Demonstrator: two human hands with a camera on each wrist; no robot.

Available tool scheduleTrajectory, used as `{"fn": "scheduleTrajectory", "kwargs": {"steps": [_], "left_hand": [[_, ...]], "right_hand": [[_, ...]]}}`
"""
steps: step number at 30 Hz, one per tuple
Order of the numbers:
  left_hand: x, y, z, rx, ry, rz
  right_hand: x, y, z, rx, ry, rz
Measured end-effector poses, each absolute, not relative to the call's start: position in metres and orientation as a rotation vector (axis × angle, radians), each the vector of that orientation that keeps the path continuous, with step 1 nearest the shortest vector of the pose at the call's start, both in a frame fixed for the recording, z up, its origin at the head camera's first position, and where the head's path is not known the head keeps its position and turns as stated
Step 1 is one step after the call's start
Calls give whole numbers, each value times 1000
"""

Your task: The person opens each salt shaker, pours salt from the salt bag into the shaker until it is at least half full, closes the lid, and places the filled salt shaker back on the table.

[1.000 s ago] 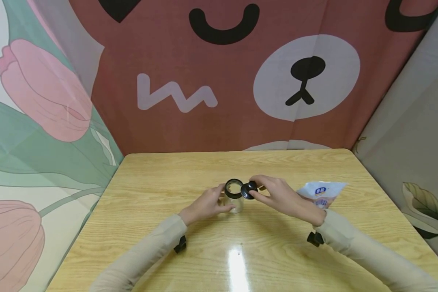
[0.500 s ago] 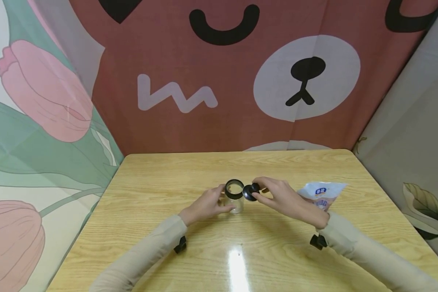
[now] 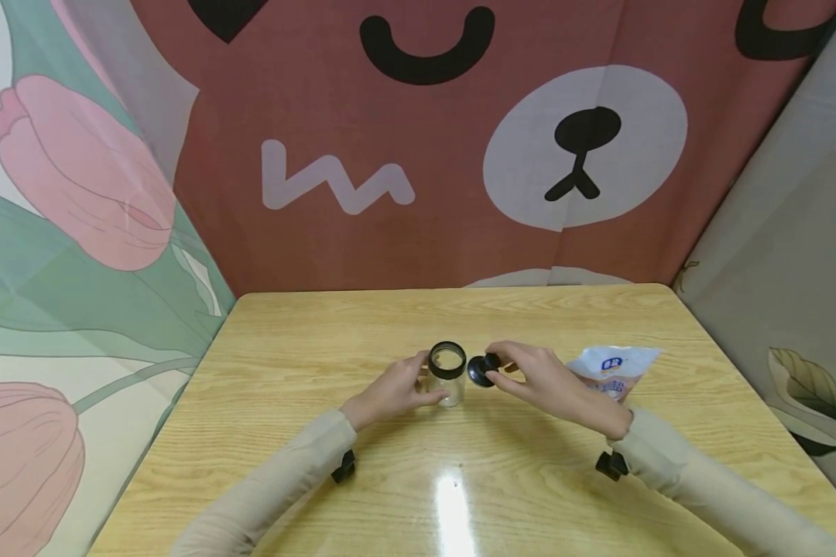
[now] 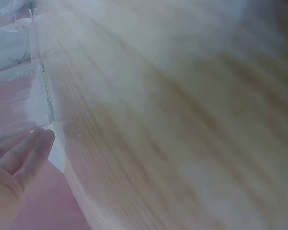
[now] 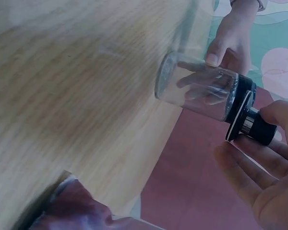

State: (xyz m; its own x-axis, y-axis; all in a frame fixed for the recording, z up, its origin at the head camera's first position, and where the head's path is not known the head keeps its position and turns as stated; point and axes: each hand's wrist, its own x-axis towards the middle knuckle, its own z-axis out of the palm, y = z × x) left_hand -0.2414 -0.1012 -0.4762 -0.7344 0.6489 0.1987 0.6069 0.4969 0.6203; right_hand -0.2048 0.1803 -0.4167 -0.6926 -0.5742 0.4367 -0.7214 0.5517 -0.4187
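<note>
A clear glass jar [image 3: 451, 393] with a black collar round its open mouth stands upright on the table. My left hand [image 3: 390, 393] grips its left side, thumb in front and fingers behind, as the right wrist view also shows through the glass jar [image 5: 194, 88]. Just right of the mouth, my right hand [image 3: 543, 381] pinches the knob of a round black lid [image 3: 478, 371], which is tilted on edge. A silver band circles the knob of the lid [image 5: 236, 120] in the right wrist view. Fingers [image 4: 31, 153] show beside the glass in the left wrist view.
A white and pink plastic packet [image 3: 613, 371] with blue print stands behind the right forearm. The wooden table [image 3: 306, 333] ends at a printed cloth backdrop [image 3: 446, 247]. Beige sleeves cover both arms, with a black camera [image 3: 611, 466] under the right wrist.
My right hand has drawn the lid a little to the right, away from the jar's mouth, and a gap now shows between them. The left hand and jar stay in place.
</note>
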Motion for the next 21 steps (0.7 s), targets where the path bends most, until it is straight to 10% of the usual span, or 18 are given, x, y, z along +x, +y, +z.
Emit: {"fn": "scheduleTrajectory", "kwargs": {"steps": [21], "left_hand": [[-240,-101,-474,1118,2656,1080]], "right_hand": [[-202,181,-440,1172,-2740,777]]}}
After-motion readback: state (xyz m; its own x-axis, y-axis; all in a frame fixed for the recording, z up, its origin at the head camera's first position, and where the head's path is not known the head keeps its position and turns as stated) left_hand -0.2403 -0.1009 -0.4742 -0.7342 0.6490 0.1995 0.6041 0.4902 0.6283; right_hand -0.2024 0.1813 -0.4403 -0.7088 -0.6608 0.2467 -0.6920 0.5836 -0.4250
